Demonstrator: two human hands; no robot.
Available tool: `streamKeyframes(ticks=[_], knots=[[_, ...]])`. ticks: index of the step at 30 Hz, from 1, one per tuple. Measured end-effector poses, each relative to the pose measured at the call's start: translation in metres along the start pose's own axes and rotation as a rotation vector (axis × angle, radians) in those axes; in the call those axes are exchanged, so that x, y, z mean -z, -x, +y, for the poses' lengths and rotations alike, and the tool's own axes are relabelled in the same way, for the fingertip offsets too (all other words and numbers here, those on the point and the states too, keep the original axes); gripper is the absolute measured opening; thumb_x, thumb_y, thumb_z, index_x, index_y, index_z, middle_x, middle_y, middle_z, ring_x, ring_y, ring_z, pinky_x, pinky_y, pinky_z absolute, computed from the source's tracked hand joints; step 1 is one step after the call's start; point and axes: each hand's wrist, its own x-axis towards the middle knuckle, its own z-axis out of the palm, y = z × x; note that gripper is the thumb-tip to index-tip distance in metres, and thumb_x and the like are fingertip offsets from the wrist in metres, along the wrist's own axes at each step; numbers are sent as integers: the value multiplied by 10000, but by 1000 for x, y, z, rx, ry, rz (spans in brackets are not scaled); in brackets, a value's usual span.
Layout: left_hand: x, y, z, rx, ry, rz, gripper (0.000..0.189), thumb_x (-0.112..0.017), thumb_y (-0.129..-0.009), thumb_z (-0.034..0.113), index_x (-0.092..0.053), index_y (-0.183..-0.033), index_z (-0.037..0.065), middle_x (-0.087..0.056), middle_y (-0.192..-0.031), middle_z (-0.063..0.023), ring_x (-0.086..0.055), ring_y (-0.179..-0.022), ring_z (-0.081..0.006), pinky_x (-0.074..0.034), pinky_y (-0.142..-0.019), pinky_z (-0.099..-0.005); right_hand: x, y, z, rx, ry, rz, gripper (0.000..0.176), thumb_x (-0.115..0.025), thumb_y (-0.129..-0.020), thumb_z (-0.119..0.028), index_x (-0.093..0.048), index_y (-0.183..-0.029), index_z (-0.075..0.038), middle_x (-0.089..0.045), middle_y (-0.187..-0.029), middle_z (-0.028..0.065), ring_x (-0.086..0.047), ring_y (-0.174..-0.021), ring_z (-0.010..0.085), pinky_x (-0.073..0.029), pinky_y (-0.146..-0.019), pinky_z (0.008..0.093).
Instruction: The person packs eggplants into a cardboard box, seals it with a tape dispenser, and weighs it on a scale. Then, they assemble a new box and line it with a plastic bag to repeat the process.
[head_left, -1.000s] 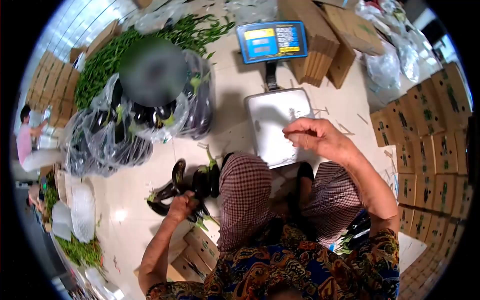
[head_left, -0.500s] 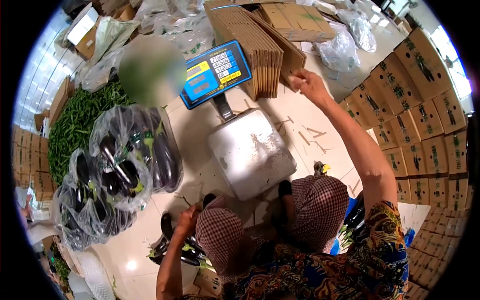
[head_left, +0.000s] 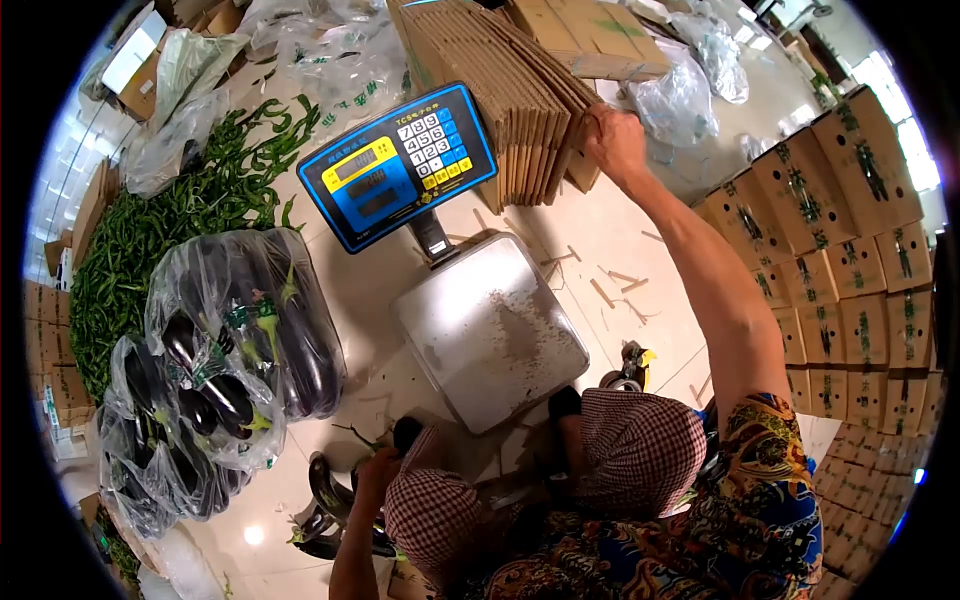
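Observation:
My right hand is stretched far forward, its fingers closed on the right edge of a flattened cardboard box at the end of an upright stack. Down by my left knee is my left hand, its fingers curled. A thin dark stem-like piece sticks out near it, and what the fingers hold is hidden. Loose eggplants lie on the floor beside that hand. Between my knees and the stack stands a platform scale with a bare metal plate and a blue keypad display.
Plastic bags of eggplants stand at left, before a heap of green peppers. Printed cartons are piled at right. Cardboard strips litter the floor. Clear plastic bags lie behind the stack.
My right hand has come onto the cardboard's edge, and the gap between the outer sheet and the stack has narrowed. My left hand stays by the knee. The view has shifted slightly.

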Motion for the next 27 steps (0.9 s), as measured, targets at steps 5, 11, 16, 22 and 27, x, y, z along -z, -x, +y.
streamKeyframes(ticks=[5,11,16,22,27], knots=[[-3,-3,-21,-376,-313,49,168,-563,-837,176,-615,-960,74,-593,-1031,-133,-592,-868,-337,-491,-721,-403,51,48,7,48,20,-145,176,-541,-773,-115,-637,-898,-35,-642,-719,207,-626,-652,381,-513,-649,436],[-65,-31,-146,-641,-601,195,97,-576,-800,136,-652,-853,109,-610,-883,-107,-597,-811,-299,-482,-654,-402,77,79,41,-293,-549,-453,410,-491,-881,-155,-514,-1273,-33,-589,-1166,45,-541,-1034,162,-421,-904,299],[-75,16,-51,-39,83,400,307,-542,-903,351,-606,-971,58,-635,-926,-177,-599,-861,-401,-476,-720,-474,2,-1,68,-60,-364,-651,589,-556,-881,-344,-436,-1375,-46,-571,-1252,151,-527,-1143,253,-404,-974,355],[-124,82,-92,485,91,245,341,-571,-900,188,-536,-1206,43,-660,-917,-229,-654,-863,-361,-504,-726,-463,-47,-27,162,407,-445,-819,713,-541,-862,-528,-447,-1334,-2,-587,-1149,233,-577,-1015,306,-488,-868,414],[-155,94,-131,378,64,548,373,-630,-821,224,-530,-1145,69,-652,-844,-225,-623,-830,-419,-496,-727,-468,-31,27,270,-91,-540,-784,718,-543,-869,-554,-440,-1348,-29,-584,-1141,248,-581,-1008,311,-505,-862,432]])
